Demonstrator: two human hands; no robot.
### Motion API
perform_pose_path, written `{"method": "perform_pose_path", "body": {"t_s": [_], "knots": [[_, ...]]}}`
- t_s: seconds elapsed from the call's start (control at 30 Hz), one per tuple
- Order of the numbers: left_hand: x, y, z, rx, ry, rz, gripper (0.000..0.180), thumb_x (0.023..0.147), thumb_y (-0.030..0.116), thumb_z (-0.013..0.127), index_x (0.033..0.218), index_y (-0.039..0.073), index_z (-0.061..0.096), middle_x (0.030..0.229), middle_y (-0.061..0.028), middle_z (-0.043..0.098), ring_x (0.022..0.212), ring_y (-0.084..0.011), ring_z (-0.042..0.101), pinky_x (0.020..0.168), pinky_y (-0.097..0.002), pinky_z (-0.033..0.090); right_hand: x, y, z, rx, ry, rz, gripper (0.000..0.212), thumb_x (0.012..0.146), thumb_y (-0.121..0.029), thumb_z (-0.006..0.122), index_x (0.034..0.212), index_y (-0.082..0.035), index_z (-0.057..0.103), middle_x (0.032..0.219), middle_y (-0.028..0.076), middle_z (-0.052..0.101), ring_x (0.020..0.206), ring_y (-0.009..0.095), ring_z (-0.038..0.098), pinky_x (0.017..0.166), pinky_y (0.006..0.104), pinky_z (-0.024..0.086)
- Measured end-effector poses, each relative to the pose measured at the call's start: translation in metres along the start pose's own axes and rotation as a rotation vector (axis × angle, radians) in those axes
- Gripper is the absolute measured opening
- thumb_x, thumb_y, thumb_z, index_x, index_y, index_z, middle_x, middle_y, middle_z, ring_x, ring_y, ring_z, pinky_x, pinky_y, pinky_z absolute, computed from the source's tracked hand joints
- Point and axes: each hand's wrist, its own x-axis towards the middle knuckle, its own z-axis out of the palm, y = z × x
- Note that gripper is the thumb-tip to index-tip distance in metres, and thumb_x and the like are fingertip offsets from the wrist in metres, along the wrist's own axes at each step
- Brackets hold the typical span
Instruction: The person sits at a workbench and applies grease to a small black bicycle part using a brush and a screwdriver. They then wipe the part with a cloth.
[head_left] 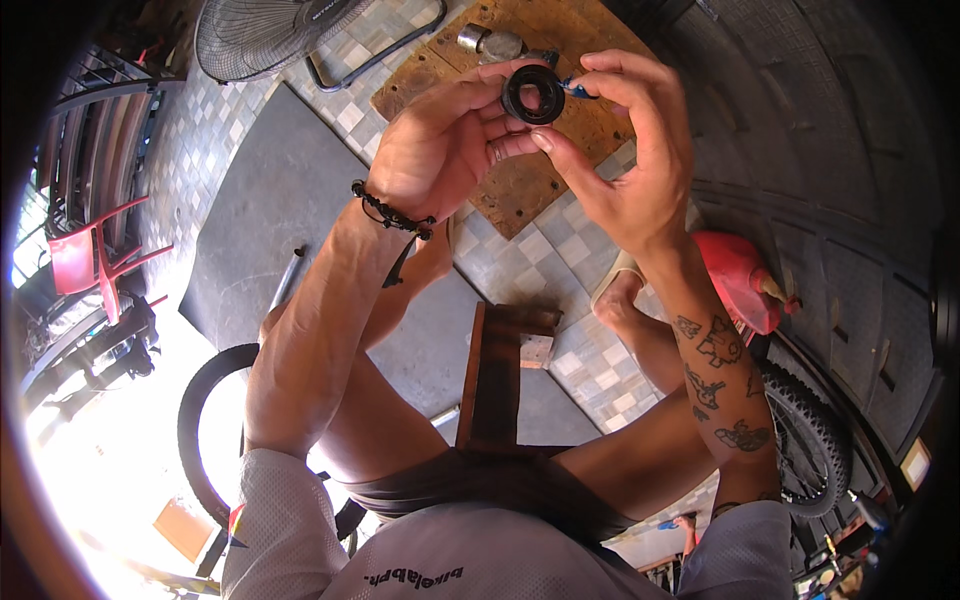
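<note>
My left hand (440, 140) is raised palm up, its fingers closed about a black ring-shaped part (514, 97) that looks like a bearing or a seal. Its round hole faces me. Beside it my right hand (630, 150) has its thumb and fingers spread apart around the ring's right side. The thumb tip is close below the ring; whether it touches cannot be made out. A small blue thing (582, 90) shows near the right fingertips, partly hidden. Under both hands lies a worn wooden board (515, 195), with a metal hammer head (500, 46) at its far side.
Between my legs stands a brown metal beam (490, 380) with a block attached. A grey mat (270, 190) covers the tiled floor at left. A fan (265, 35) stands far left, a red chair (78, 262) left, a red container (735, 280) and bicycle wheel (815, 430) right.
</note>
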Motion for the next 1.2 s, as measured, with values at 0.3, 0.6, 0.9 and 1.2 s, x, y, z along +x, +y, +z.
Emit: {"method": "perform_pose_path", "body": {"t_s": [0.3,0.6,0.9,1.2], "knots": [[0.000,0.004,0.009,0.020,-0.004,0.134,0.049,0.108,0.012,0.054,0.154,-0.001,0.045,0.142,-0.0150,0.063,0.130,-0.0256,0.063,0.110,-0.0396,0.053,0.002,-0.010,0.004,0.479,-0.027,0.515,0.027,0.099,-0.023,0.079,0.112,-0.001,0.071,0.056,-0.008,0.043,0.053,0.000,0.037,0.048,0.0227,0.026],[0.001,0.002,0.016,0.068,0.005,0.191,0.045,0.106,-0.003,0.047,0.151,-0.003,0.049,0.141,-0.0163,0.062,0.130,-0.0241,0.063,0.110,-0.0377,0.053,0.008,-0.034,-0.008,0.535,-0.268,0.736,0.047,0.097,-0.026,0.081,0.127,0.007,0.066,0.055,-0.007,0.043,0.052,0.000,0.037,0.049,0.0246,0.027],[0.001,0.002,0.015,0.071,0.016,0.187,0.042,0.105,-0.005,0.051,0.147,-0.002,0.053,0.143,-0.0158,0.062,0.127,-0.0190,0.064,0.107,-0.0326,0.054,0.017,-0.051,-0.015,0.902,-0.344,0.988,0.067,0.101,-0.027,0.075,0.147,0.011,0.044,0.056,-0.004,0.046,0.049,0.004,0.043,0.046,0.0257,0.031],[0.002,0.003,0.017,0.147,0.043,0.217,0.046,0.106,-0.002,0.047,0.152,-0.004,0.047,0.139,-0.0161,0.063,0.129,-0.0245,0.063,0.111,-0.0386,0.053,0.013,-0.051,-0.017,1.270,-0.153,1.052,0.044,0.108,-0.025,0.060,0.141,0.003,0.055,0.060,-0.005,0.038,0.048,0.004,0.034,0.044,0.0225,0.031]]}}
